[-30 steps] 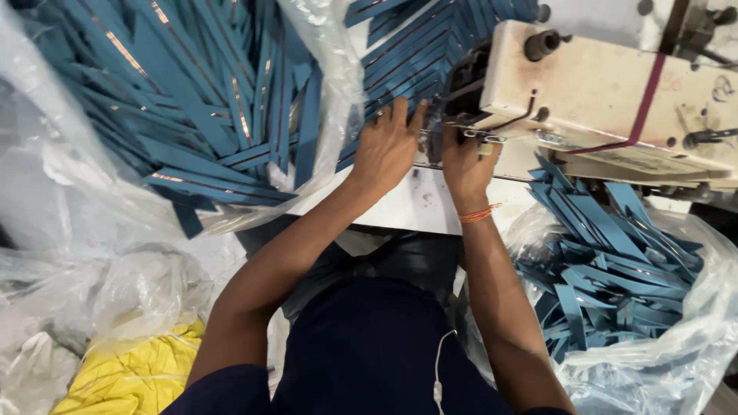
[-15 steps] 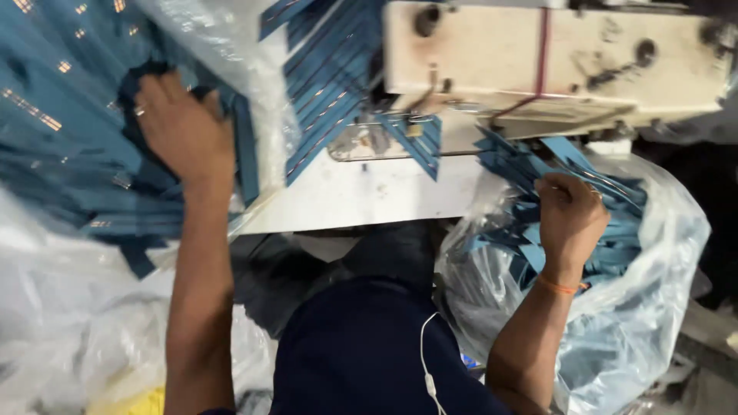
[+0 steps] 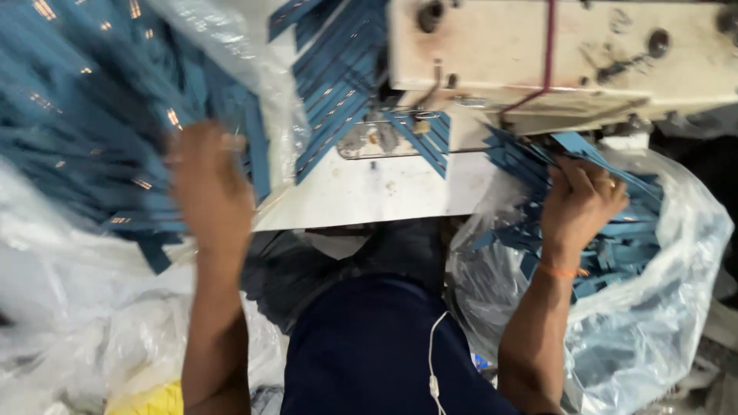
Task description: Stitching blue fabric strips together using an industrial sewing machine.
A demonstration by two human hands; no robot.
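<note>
Blue fabric strips fill both sides of the view. The left hand is blurred over the big heap of blue strips on the left, which spills from a clear plastic bag; whether its fingers are curled round a strip or just pressing on the heap cannot be told. The right hand is closed around a few strips at the top of a second pile that sits in another clear bag on the right. Between the hands stands a cream sewing machine on a white desk, with one more blue strip lying under its needle.
</note>
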